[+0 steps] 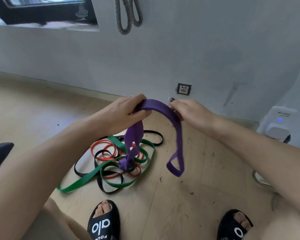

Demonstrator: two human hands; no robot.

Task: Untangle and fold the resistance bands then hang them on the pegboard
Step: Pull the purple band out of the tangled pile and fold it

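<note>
You've got the purple resistance band [164,110] pinched between your left hand [128,110] and right hand [189,110], lifted to free it; its left tail probably snags the floor tangle [114,160] at 6 o'clock.

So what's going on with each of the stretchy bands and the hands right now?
Wide purple rubber band: lifted, held by both hands, its lower end caught in the pile.
Flat green rubber band: on the floor, tangled.
Thin red rubber band: on the floor, tangled.
Black rubber band: on the floor, tangled.
Left hand: grips the purple band.
Right hand: grips the purple band.
</note>
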